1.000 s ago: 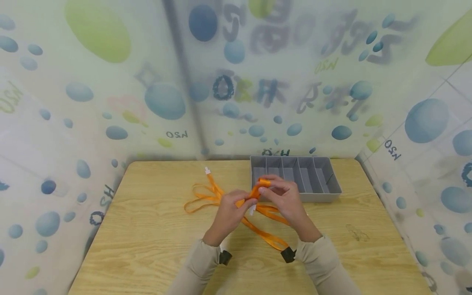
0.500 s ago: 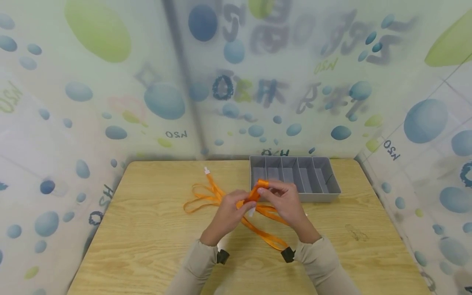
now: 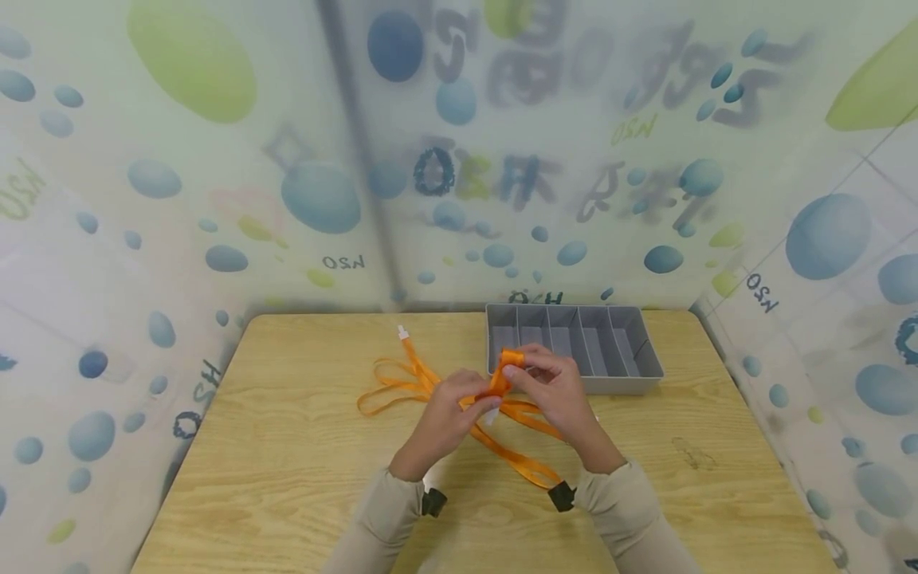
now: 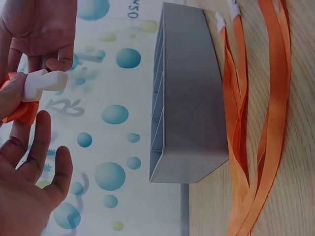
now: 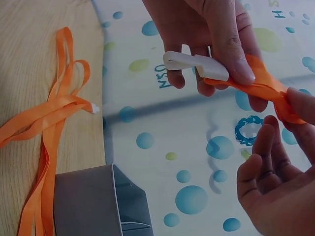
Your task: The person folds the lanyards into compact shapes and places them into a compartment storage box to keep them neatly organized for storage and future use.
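Observation:
An orange lanyard [image 3: 511, 357] with a white plastic clip [image 5: 197, 65] is held in the air between both hands, its strap folded into a short bundle. My left hand [image 3: 448, 410] pinches the bundle beside the clip, thumb on top. My right hand [image 3: 558, 392] pinches the other, looped end between thumb and fingers. Below them, more orange lanyards [image 3: 519, 461] lie on the table in loose loops. One white clip [image 3: 403, 332] points toward the back wall. In the left wrist view, two white clips [image 4: 220, 20] show on lanyards beside the box.
A grey box [image 3: 620, 385] with several narrow compartments stands at the table's back right, just behind the right hand. The wooden table [image 3: 287, 446] meets patterned curtain walls [image 3: 445, 271] at the back and sides. Black wrist straps [image 3: 562, 496] show at both sleeves.
The folded strap has tilted and its looped end shows a little wider. The right fingers have shifted slightly around it. The table lanyards and the box have stayed put.

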Demonstrator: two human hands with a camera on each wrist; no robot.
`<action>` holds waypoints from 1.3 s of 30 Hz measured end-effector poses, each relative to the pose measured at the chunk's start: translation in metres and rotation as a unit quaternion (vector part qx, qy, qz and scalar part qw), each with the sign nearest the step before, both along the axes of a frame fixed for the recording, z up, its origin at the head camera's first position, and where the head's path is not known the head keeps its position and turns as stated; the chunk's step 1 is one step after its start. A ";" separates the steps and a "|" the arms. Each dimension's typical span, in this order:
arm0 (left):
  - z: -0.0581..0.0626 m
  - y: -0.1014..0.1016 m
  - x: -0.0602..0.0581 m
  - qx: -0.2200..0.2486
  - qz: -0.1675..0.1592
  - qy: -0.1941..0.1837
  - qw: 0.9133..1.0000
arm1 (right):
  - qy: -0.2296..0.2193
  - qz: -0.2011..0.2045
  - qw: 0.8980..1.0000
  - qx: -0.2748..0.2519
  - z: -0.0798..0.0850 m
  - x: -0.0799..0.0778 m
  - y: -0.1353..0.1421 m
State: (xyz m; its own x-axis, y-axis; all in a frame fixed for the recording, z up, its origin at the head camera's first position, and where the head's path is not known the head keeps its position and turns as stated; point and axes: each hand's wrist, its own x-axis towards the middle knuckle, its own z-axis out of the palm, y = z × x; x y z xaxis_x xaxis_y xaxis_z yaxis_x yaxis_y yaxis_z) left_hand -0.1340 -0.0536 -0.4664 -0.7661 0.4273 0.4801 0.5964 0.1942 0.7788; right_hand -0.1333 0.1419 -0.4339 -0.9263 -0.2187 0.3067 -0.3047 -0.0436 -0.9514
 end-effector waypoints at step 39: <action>0.010 0.003 -0.002 0.068 0.026 0.082 0.994 | 0.025 0.026 0.999 0.006 -0.021 0.003 -0.001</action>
